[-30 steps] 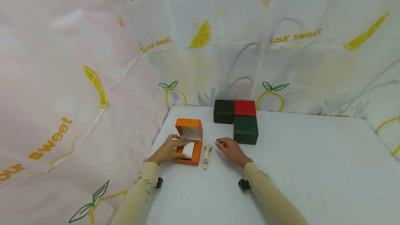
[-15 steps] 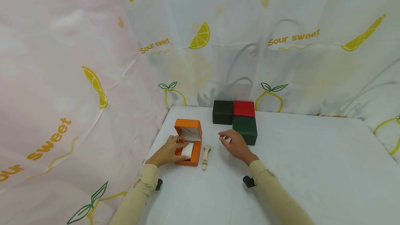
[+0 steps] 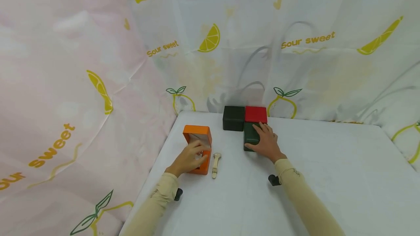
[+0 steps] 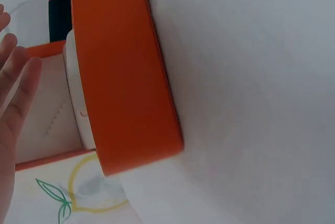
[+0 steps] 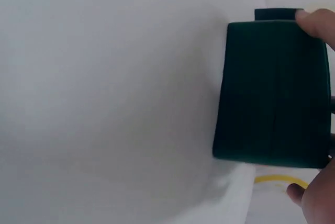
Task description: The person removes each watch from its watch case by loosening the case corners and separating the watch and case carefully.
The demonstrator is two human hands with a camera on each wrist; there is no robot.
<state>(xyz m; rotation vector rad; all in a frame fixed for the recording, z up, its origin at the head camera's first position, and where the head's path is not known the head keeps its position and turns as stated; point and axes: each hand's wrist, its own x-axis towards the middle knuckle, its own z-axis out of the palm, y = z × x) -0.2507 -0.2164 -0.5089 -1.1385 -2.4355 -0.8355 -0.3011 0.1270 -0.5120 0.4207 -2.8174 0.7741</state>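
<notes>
An orange watch box (image 3: 197, 129) stands with its lid raised on the left of the table. My left hand (image 3: 188, 158) is over it, fingers apart and loosely extended. The left wrist view shows a white cushion (image 4: 74, 85) inside, beside the box's orange front wall. A cream watch (image 3: 216, 165) lies stretched out just right of this box. My right hand (image 3: 267, 144) spreads over the closed green box (image 3: 251, 134), covering its right part. In the right wrist view the thumb (image 5: 318, 24) overlaps the box's upper corner; most fingers are hidden or cut off.
Behind the green box sits a red box (image 3: 256, 114), with a black box (image 3: 233, 118) beside it on the left. All stand on a white-covered table (image 3: 328, 163). A lemon-print curtain (image 3: 246, 46) hangs behind and along the left side.
My right hand has moved right and forward from beside the watch onto the green box. The left hand has shifted slightly right and lifted over the orange box's cushion. The watch has stayed put.
</notes>
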